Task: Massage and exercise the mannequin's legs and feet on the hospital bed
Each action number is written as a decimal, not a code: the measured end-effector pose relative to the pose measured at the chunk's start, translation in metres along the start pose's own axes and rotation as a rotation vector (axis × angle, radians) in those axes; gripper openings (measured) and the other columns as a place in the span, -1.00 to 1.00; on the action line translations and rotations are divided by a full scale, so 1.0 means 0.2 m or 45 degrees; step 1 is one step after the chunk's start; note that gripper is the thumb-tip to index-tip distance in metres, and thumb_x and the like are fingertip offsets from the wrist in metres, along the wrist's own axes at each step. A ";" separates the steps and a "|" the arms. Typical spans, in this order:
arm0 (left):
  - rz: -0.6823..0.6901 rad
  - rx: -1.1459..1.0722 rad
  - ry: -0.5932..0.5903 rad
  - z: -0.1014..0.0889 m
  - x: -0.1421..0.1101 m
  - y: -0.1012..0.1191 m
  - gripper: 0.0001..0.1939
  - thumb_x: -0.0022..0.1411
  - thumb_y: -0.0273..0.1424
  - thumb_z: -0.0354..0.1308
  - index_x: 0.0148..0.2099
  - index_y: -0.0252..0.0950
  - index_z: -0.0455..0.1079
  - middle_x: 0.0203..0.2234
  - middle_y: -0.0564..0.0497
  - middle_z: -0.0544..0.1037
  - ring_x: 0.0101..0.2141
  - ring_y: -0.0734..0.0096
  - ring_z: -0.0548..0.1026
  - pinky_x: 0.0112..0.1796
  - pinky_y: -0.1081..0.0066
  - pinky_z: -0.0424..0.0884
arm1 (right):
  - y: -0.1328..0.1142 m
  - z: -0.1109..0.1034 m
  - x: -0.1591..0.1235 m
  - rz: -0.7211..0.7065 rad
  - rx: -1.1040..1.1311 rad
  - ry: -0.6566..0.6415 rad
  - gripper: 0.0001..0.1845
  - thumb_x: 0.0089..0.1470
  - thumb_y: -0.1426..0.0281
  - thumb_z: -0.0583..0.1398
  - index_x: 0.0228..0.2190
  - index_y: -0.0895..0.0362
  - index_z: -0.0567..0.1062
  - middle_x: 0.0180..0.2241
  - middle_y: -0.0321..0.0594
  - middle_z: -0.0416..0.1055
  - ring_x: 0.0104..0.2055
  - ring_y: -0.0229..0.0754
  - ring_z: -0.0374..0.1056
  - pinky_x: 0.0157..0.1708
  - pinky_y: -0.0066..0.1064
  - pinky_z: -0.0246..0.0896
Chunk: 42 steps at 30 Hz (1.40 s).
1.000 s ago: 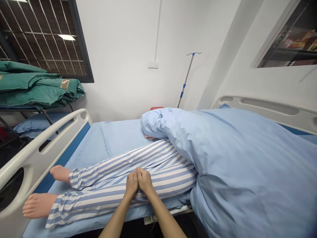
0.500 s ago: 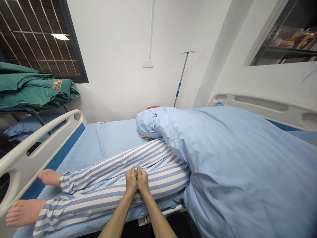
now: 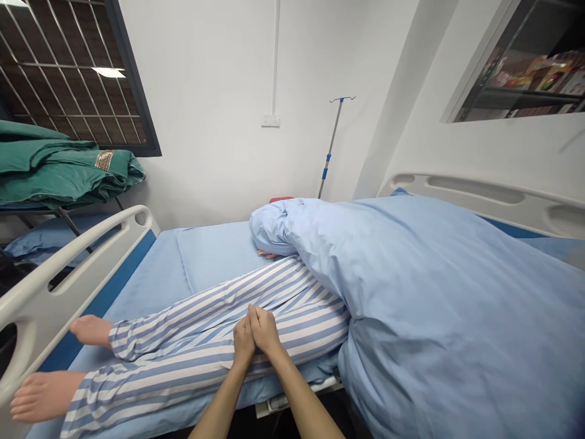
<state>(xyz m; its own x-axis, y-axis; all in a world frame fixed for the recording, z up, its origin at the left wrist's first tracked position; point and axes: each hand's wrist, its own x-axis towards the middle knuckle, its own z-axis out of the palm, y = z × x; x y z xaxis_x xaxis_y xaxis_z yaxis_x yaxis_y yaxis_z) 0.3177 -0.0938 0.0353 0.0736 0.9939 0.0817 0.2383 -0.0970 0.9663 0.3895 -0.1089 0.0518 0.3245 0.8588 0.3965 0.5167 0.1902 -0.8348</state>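
My left hand and my right hand are pressed together with fingers curled, in the lower middle of the view. The right hand's fingertips lean over the left hand's. No object shows in either. Behind and under them are the blue-and-white striped trousers of a figure lying on the bed; I cannot tell whether my hands touch the cloth. The figure's bare feet look smooth, like a manikin's. A light blue quilt covers its upper body, and a few fingertips stick out from under the quilt.
The footboard stands at left, the headboard at right. Behind the bed rises an IV pole by the wall. Folded green bedding lies on a rack at far left, below a barred window.
My right hand has turned inward and its fingers now lean over my left hand, where both were side by side before. The camera view has shifted slightly. The quilt and legs stay put.
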 end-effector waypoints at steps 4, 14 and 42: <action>0.001 -0.029 0.011 0.01 -0.01 -0.01 -0.51 0.20 -0.07 -0.19 -0.57 -0.28 0.28 -0.61 -0.05 0.47 -0.52 0.36 0.36 -0.43 0.41 0.21 | 0.05 0.01 -0.05 0.050 0.063 -0.004 -0.50 0.20 0.17 -0.09 -0.62 0.13 0.37 -0.63 -0.26 0.32 -0.57 -0.27 0.16 -0.51 -0.46 -0.08; 0.022 -0.105 -0.053 0.10 0.01 0.28 -0.55 0.15 -0.10 -0.11 -0.66 -0.23 0.10 -0.75 0.09 0.23 -0.62 0.48 0.18 -0.53 0.44 0.09 | 0.13 -0.03 0.01 0.274 0.550 0.124 -0.46 0.13 0.05 -0.07 -0.58 0.18 0.39 -0.58 -0.21 0.36 -0.50 -0.24 0.21 -0.45 -0.44 0.13; 0.064 0.031 -0.025 0.17 -0.03 0.07 -0.54 0.21 -0.15 -0.18 -0.54 -0.28 0.35 -0.58 -0.06 0.49 -0.51 0.35 0.37 -0.41 0.41 0.20 | 0.14 -0.18 0.00 0.047 -0.050 0.006 -0.54 0.19 0.20 -0.07 -0.61 0.13 0.37 -0.64 -0.25 0.32 -0.56 -0.27 0.18 -0.50 -0.44 -0.11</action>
<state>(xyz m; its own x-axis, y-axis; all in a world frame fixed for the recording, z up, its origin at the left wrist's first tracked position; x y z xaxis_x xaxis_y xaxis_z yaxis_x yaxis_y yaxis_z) 0.3534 -0.1037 0.0399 0.1051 0.9866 0.1248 0.2575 -0.1482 0.9549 0.4318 -0.1216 0.0423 0.3475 0.8627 0.3675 0.5347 0.1396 -0.8334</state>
